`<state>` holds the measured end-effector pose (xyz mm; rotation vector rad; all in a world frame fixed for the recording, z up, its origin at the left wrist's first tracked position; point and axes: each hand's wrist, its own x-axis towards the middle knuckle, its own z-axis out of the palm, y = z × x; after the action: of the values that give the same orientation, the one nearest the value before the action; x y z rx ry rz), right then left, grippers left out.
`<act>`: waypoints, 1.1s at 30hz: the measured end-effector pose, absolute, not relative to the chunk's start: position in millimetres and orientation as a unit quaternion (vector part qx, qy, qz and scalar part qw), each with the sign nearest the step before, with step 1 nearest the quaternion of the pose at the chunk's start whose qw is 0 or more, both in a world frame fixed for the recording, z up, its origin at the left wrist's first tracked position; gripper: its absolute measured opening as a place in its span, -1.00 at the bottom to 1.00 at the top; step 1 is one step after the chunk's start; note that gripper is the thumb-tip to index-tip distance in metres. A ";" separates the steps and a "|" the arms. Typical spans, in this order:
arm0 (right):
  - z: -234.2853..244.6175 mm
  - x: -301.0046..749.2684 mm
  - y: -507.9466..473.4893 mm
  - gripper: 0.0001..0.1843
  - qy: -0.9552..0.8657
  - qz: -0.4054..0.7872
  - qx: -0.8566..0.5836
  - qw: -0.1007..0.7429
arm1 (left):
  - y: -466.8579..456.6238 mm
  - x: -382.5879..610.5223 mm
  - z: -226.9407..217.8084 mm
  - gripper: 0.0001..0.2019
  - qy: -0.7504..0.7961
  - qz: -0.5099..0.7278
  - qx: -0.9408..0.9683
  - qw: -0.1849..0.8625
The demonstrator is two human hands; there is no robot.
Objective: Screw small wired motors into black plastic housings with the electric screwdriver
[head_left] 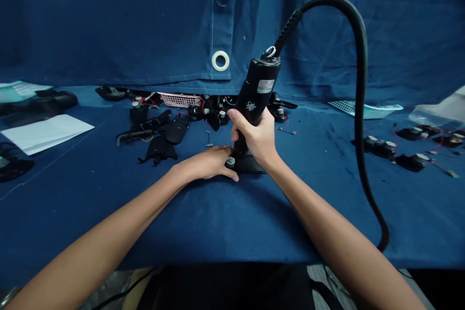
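Note:
My right hand [257, 138] is wrapped round the black body of an electric screwdriver [256, 94], held upright with its tip down on a flat black plastic part [250, 164] on the blue cloth. A thick black cable [359, 106] arcs from the tool's top over to the right and down past the table edge. My left hand [210, 162] lies on the cloth beside the tip, fingers pressed on the black part and a small round metal piece [230, 161].
Behind the tool lies a heap of black plastic parts [163, 131], small motors with red wires and a pink mesh tray [180, 100]. More motor parts [399, 152] sit at the right. White paper [43, 131] lies at the left. A blue curtain [145, 19] hangs behind.

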<state>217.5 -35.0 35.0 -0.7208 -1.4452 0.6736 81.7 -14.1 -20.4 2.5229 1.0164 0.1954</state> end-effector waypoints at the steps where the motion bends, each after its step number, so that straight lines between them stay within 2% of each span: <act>1: 35.1 217.6 -35.1 -0.68 -0.634 0.295 -0.316 0.641 | -14.2 81.6 -20.4 -0.40 0.364 0.070 0.906 0.205; 12: 34.0 218.2 -33.0 -0.66 -0.637 0.284 -0.339 0.631 | -15.1 81.3 -20.3 -0.43 0.359 0.081 0.908 0.203; 21: 39.9 222.5 -36.8 -0.69 -0.672 0.333 -0.341 0.566 | -17.8 81.3 -14.5 -0.42 0.365 0.088 0.896 0.236; 24: 44.0 235.7 -35.3 -0.73 -0.715 0.334 -0.347 0.507 | -18.7 80.9 -13.7 -0.42 0.358 0.093 0.897 0.240; 29: 44.7 262.9 -30.7 -0.74 -0.804 0.326 -0.398 0.299 | -19.1 80.2 -14.1 -0.32 0.340 0.115 0.897 0.257; 33: 42.0 273.2 -29.5 -0.66 -0.803 0.345 -0.424 0.239 | -18.9 80.5 -12.8 -0.36 0.313 0.131 0.903 0.264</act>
<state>273.2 -29.5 42.0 -1.1604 -2.1980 0.9461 80.5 -18.9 -12.8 2.4407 0.8449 0.3542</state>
